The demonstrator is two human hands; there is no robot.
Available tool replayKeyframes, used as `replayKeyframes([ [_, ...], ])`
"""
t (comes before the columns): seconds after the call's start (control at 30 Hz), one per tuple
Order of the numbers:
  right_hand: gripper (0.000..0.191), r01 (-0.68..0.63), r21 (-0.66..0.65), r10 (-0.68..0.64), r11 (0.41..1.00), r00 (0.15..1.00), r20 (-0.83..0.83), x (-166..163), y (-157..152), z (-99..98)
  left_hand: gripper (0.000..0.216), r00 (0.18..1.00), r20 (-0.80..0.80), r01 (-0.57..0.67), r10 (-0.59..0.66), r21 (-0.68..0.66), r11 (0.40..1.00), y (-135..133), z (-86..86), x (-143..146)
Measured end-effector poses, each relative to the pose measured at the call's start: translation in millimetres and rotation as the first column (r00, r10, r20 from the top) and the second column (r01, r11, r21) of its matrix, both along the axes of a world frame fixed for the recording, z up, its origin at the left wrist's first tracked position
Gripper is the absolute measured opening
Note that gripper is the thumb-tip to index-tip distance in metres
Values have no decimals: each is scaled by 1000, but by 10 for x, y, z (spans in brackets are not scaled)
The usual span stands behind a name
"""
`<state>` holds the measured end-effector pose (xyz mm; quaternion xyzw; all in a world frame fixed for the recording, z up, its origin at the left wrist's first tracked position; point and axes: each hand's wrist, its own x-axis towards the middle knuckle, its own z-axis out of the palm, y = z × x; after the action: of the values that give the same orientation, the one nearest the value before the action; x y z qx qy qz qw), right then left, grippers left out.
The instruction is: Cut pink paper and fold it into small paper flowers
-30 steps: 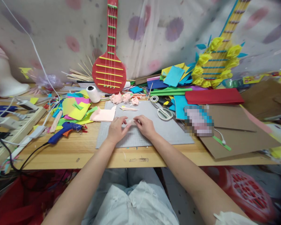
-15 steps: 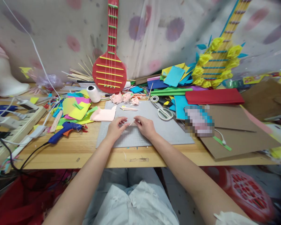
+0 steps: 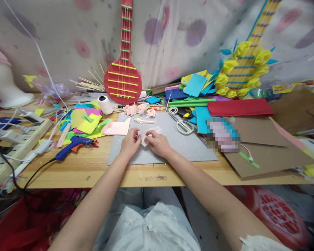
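Paper (image 3: 144, 141), thin and pale, is between the two hands just over the near half of the grey mat (image 3: 193, 150), with part of it reaching out beyond the right fingers on the far side. At its left edge, the left hand (image 3: 130, 143) is curled nearly closed, thumb and fingertips appearing to pinch the edge, probably to steady so light a piece. From the right, the right hand (image 3: 159, 144) is half open, its bent fingers over the paper; whether they grip it or only press on it, I cannot tell. Both forearms come in low from the near side, likely so the fingertips can work finely. Beyond the hands, a narrow pink strip (image 3: 146, 121) lies on the mat, and past it crumpled pink flowers (image 3: 131, 109) sit by the far edge, perhaps set there to be out of the way. To the left, pink sheets (image 3: 116, 128) overlap the mat's corner, within easy reach of the left hand. Scissors (image 3: 185, 127) rest on the right, handles toward the near side, which would suit a quick pick-up. Farther left, the glue gun (image 3: 74, 144) lies on the table (image 3: 68, 179) with its nozzle pointing right. At the far side, a red lute (image 3: 122, 82) stands upright, perhaps propped there to save table room.
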<state>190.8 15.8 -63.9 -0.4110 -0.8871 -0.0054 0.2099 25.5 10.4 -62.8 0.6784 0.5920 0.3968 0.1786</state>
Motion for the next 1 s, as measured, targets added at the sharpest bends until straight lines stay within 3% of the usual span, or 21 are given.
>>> replayKeyframes([
  [0.17, 19, -12, 16, 12, 1000, 999, -40, 33, 39, -19, 29, 1000, -6, -23, 24, 10, 1000, 8, -13, 1],
  [0.4, 20, -37, 11, 38, 999, 995, -93, 103, 63, -15, 29, 966, -258, 35, 8, 162, 986, -48, 16, -11],
  [0.53, 18, -50, -37, 45, 998, 990, -130, 150, 62, -22, 16, 923, -377, 140, -77, 142, 980, -67, 21, -10],
  [0.7, 14, -45, -125, 18, 991, 978, -207, 166, 89, -40, 11, 915, -400, 105, -46, 127, 986, -56, -3, -6],
  [0.83, 13, -1, -191, -46, 982, 969, -242, 125, 118, -54, 11, 914, -405, 90, -32, 127, 988, -53, 3, -4],
  [1.0, 15, 150, -252, -207, 956, 954, -217, 23, 86, -35, 12, 909, -410, 135, -82, 104, 985, -58, 26, 7],
])
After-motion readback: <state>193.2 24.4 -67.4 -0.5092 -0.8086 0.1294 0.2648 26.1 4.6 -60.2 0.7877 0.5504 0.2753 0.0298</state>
